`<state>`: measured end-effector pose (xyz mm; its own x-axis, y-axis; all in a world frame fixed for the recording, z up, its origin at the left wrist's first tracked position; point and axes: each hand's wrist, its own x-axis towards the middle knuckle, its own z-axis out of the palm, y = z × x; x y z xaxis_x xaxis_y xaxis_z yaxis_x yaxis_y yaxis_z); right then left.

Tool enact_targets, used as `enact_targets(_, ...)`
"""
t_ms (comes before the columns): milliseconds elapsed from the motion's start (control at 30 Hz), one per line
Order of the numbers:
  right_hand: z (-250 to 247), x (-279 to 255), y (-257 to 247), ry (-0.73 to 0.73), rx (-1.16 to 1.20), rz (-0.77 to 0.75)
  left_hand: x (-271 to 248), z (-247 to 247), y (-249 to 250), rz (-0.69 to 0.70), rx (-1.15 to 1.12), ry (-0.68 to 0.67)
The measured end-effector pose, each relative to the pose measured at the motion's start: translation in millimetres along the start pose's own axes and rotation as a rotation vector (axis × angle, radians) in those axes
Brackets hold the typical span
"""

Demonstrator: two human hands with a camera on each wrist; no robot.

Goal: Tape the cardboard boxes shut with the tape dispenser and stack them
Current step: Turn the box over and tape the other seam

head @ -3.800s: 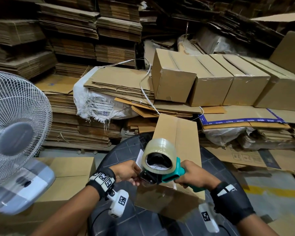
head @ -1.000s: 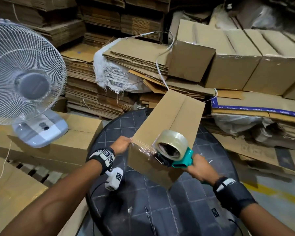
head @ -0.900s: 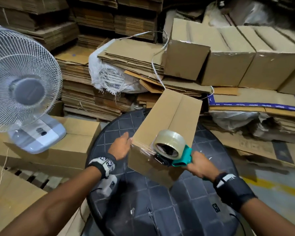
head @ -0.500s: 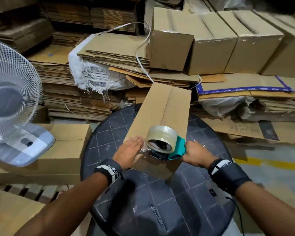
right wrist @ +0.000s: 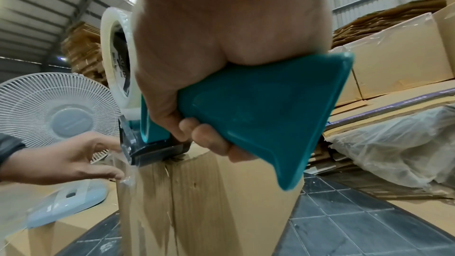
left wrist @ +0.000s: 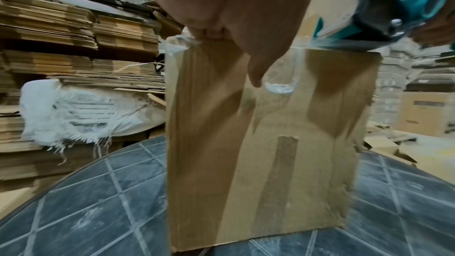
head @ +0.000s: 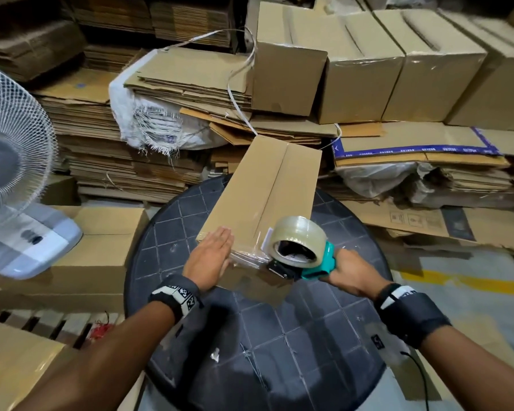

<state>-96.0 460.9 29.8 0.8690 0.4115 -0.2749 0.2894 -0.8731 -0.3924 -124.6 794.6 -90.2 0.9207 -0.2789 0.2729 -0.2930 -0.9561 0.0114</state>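
Note:
A long brown cardboard box [head: 267, 197] [left wrist: 258, 153] [right wrist: 209, 201] lies on the round black table [head: 294, 351], its flaps closed along a centre seam. My left hand [head: 211, 259] [left wrist: 234, 7] [right wrist: 74, 159] lies flat with straight fingers on the box's near left top. My right hand [head: 350, 274] [right wrist: 209, 55] grips the teal handle of the tape dispenser [head: 303, 256] [left wrist: 399, 7] [right wrist: 258, 114], which carries a roll of clear tape [head: 297, 241] [right wrist: 118, 54]. Its black mouth touches the box's near top edge. Crinkled clear tape [head: 250, 256] covers that near edge.
A white fan [head: 15, 179] [right wrist: 59, 108] stands on boxes at the left. Several taped boxes [head: 368, 63] sit in a row behind, above heaps of flattened cardboard [head: 175, 93]. A white sack [head: 158, 120] [left wrist: 86, 112] lies at back left. Floor with a yellow line [head: 463, 280] shows at right.
My left hand went from gripping the box's near left corner to lying flat on its top. The dispenser stayed at the near edge. The box swung round straighter on the table.

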Motion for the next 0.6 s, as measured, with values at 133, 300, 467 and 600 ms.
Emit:
enact_targets(133, 2, 3, 5, 0.003, -0.007, -0.005, 7, 6, 50, 0.095, -0.016, -0.006)
enact_targets(300, 1, 6, 6, -0.003, -0.002, -0.044, 17, 6, 78, 0.016, -0.09, 0.051)
enact_targets(467, -3, 1, 14, -0.014, 0.006, -0.082, 16, 17, 72, 0.001, -0.136, 0.109)
enact_targets(600, -7, -11, 43, -0.025, 0.066, -0.059, 18, 16, 73, 0.018, -0.101, 0.112)
